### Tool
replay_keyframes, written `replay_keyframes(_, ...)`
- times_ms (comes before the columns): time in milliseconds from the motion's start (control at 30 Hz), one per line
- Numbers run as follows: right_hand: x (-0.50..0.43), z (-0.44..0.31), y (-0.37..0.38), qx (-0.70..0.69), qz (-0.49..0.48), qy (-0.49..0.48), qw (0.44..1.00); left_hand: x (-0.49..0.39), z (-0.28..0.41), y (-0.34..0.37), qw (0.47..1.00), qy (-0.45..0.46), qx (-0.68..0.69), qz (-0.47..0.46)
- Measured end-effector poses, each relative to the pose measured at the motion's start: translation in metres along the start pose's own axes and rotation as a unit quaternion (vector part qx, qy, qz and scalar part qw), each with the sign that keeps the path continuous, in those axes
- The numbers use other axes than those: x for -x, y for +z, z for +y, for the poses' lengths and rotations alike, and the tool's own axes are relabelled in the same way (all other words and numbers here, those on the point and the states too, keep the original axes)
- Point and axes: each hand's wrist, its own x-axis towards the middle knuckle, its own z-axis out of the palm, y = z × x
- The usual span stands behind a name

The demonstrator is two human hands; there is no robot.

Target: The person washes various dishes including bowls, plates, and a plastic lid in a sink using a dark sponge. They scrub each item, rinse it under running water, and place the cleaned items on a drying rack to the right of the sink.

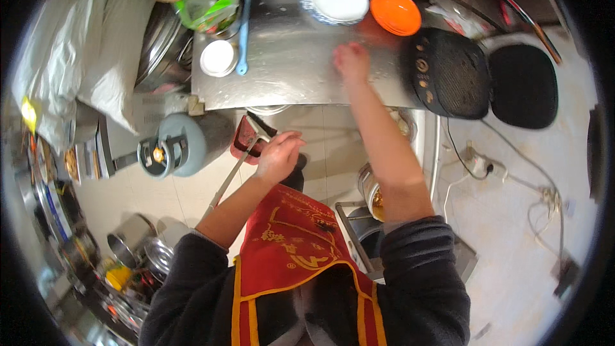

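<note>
My right hand (353, 61) is over the stainless steel table (288, 69), blurred and with its fingers curled. I cannot tell whether it touches the top or has something small under it. Beyond it are a stack of white plates (340, 0) with a blue-patterned rim below, and a stack of orange plates (395, 11). My left hand (280, 156) hangs in the air before the table's front edge, loosely bent, with nothing visible in it. Below that hand a long-handled broom (258, 129) and a red dustpan (240, 143) stand on the floor.
To the right sits a black electric appliance (451, 74) with a black lid-like part (522, 85) beside it. A white tub (218, 58), a blue-handled utensil (243, 45) and a green plastic bag (210, 2) occupy the table's left. A grey gas cylinder (185, 144) stands on the floor; a bucket (372, 192) is at right.
</note>
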Motion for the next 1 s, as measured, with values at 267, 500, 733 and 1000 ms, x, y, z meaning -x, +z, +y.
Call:
replay_keyframes(267, 0.256, -0.031, -0.125, 0.522, -0.272, -0.338, 0.735, -0.013, 0.015, 0.127, 0.825, 0.175, -0.205, -0.497)
replay_keyframes(500, 0.393, -0.093, -0.163, 0.527, -0.180, -0.400, 0.728, -0.049, 0.029, 0.259, 0.557, 0.361, -0.372, -0.649)
replay_keyframes(733, 0.524, -0.123, -0.133, 0.428, -0.033, -0.675, 0.600, 0.051, 0.190, 0.343, 0.459, 0.463, -0.330, -0.683)
replay_keyframes(1000, 0.839, 0.090, -0.424, 0.491, 0.392, 0.035, 0.777, 0.282, 0.390, 0.253, 0.168, 0.569, -0.416, -0.689)
